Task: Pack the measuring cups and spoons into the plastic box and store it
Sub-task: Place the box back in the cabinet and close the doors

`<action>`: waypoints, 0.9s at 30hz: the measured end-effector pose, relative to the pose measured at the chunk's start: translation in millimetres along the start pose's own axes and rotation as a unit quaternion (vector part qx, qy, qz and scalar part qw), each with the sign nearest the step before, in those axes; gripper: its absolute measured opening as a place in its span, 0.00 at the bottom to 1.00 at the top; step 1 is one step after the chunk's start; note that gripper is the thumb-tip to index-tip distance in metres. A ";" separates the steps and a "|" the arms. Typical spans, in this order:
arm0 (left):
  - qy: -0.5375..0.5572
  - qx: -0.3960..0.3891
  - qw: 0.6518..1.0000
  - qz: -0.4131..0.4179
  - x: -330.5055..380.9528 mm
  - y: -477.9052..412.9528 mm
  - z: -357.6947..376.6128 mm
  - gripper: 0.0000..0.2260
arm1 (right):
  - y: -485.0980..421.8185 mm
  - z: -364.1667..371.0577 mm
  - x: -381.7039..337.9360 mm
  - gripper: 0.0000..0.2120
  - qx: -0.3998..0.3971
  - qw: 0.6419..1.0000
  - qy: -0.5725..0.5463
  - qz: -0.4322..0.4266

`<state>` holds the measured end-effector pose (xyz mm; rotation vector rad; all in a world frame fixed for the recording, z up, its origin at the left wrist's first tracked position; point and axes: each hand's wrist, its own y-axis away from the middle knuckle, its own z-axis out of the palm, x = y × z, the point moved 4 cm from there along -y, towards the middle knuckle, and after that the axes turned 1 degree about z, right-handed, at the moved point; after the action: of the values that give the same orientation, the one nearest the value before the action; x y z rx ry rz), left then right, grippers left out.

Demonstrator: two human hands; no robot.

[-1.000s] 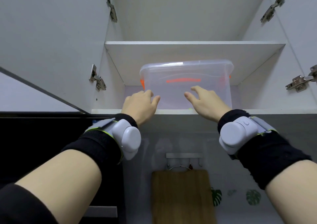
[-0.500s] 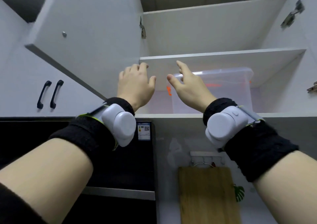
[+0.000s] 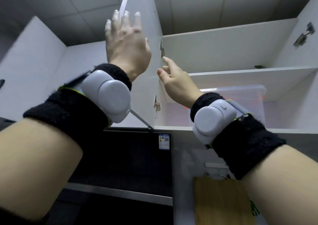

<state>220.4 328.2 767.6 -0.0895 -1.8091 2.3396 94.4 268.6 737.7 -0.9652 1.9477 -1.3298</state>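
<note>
The clear plastic box (image 3: 247, 102) with orange latches stands on the lower shelf (image 3: 173, 128) of the open wall cupboard, at the right of the view. My left hand (image 3: 126, 44) is raised high with its fingers spread straight, against the open left cupboard door (image 3: 141, 23). My right hand (image 3: 175, 81) hovers below it near the cupboard's left wall, fingers loosely extended and holding nothing. Neither hand touches the box. The box's contents cannot be made out.
An upper shelf (image 3: 249, 70) runs above the box. Door hinges (image 3: 162, 50) sit on the cupboard's left wall, another hinge (image 3: 303, 35) on the right. A black appliance (image 3: 130, 157) hangs below left, and a wooden cutting board (image 3: 222, 202) hangs below the cupboard.
Both hands left the box and rose up and to the left; my left hand reached the open door. The view swung left and upward, so the box now sits at the right.
</note>
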 end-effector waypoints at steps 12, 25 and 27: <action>0.332 -0.145 0.878 -0.314 -45.5 -4.9 8.7 0.23 | 3.8 24.0 -39.9 0.23 -0.091 0.995 -0.001 -0.039; 0.537 -0.145 0.801 -0.220 21.1 11.6 24.6 0.10 | 10.8 -40.0 -13.2 0.18 0.153 0.984 -0.063 -0.059; 0.555 -0.181 0.784 -0.211 38.3 17.3 36.0 0.14 | 13.0 -53.8 3.0 0.21 0.180 0.982 -0.045 -0.034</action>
<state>175.3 296.6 762.6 -0.8179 -1.3510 1.1053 47.3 297.1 743.0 -0.8990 1.5475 -1.5798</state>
